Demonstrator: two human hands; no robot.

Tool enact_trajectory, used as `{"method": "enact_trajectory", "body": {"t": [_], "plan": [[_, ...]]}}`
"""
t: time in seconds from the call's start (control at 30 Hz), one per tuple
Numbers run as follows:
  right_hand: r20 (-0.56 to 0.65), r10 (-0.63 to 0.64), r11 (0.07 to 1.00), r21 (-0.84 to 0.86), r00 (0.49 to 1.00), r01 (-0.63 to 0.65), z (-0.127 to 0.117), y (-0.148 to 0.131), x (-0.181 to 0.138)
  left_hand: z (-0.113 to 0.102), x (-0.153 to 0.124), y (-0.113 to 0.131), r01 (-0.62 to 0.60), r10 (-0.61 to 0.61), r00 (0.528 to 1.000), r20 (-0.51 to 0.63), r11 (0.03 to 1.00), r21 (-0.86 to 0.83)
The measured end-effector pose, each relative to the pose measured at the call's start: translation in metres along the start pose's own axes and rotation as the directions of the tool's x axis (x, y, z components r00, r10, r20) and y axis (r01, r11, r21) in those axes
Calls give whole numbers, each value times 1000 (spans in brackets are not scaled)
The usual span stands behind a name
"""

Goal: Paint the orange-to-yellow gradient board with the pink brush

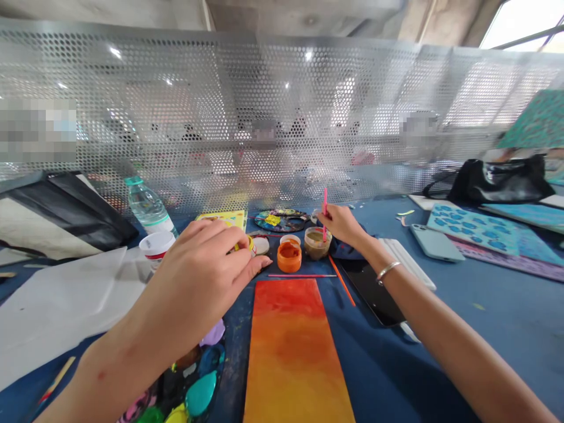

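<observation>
My right hand [341, 226] is closed on a pink paintbrush [325, 207], held upright with its tip down in a cup of murky brown water [317, 242]. My left hand [207, 267] hangs curled over a small yellow paint pot [249, 242], fingers pinched at it. An open orange paint pot [289, 257] stands between the hands. In front of me lies a long canvas [293, 346] painted red fading to orange-yellow. A paint palette [194, 385] with blobs of several colours sits under my left forearm.
A perforated metal screen [282, 117] walls off the table's far side. A water bottle [147, 207], a white jar [156, 244] and white paper [57, 299] lie left. A dark tablet [374, 291], a phone [434, 242], blue painted canvases [480, 229] and a black bag [497, 179] lie right.
</observation>
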State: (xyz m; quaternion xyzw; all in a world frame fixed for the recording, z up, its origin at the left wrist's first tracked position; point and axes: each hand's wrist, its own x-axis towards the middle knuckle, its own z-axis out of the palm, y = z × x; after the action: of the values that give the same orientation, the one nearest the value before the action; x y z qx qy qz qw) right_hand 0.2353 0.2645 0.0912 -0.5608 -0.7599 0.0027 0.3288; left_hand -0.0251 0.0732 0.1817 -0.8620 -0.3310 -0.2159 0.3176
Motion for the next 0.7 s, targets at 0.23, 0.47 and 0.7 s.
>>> {"method": "enact_trajectory", "body": {"t": [0.23, 0.47, 0.7], "plan": [[53, -5, 999, -32, 999, 7, -2, -1, 0, 2, -1, -1, 6, -6, 1000, -4, 1000, 17], [48, 1, 999, -42, 999, 1, -4, -3, -1, -1, -1, 1, 17, -16, 1000, -9, 1000, 21], [35, -15, 999, -46, 999, 17, -1, -2, 0, -3, 1, 2, 21, -21, 1000, 11, 1000, -6]]}}
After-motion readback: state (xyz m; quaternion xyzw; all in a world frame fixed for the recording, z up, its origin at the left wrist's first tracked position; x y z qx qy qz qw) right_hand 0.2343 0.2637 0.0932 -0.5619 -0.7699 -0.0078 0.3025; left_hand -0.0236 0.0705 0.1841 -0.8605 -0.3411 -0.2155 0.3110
